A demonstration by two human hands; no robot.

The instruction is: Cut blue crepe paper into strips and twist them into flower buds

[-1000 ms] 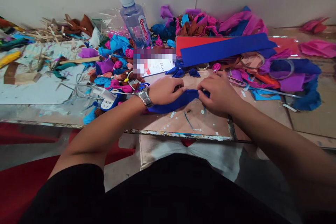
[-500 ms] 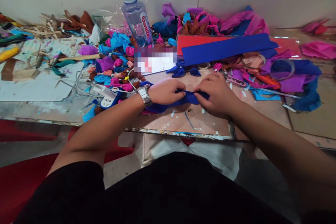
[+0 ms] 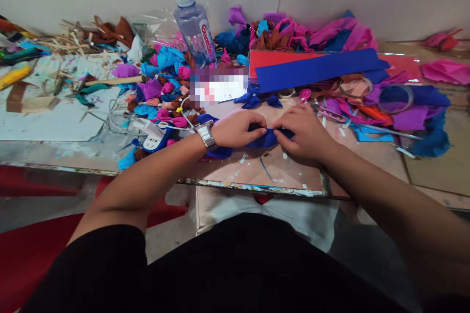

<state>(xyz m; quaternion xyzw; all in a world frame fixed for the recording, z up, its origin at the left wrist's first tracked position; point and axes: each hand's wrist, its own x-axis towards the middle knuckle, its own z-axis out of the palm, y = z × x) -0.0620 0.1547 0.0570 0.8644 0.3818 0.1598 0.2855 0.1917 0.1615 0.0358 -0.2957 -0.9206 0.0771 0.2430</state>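
Note:
Both of my hands pinch one dark blue strip of crepe paper (image 3: 265, 141) just above the table. My left hand (image 3: 240, 128), with a metal watch (image 3: 206, 135) on its wrist, is closed on the strip between thumb and fingers. Close beside it, my right hand (image 3: 301, 129) grips the strip's other part with thumb and forefinger. More of the blue paper hangs beneath my left wrist. Small folded blue paper pieces (image 3: 251, 100) lie just beyond my fingers.
A wide blue paper strip (image 3: 316, 69) rests on a red packet (image 3: 279, 58) at the back. A plastic bottle (image 3: 194, 34), pixelated phone (image 3: 220, 89), tape roll (image 3: 395, 99) and power socket (image 3: 154, 142) stand among coloured paper scraps. Wooden sticks (image 3: 73, 39) are heaped left.
My left hand has shifted slightly right, closer to my right hand, along the blue strip. Less of the strip shows between them. My right hand has hardly moved.

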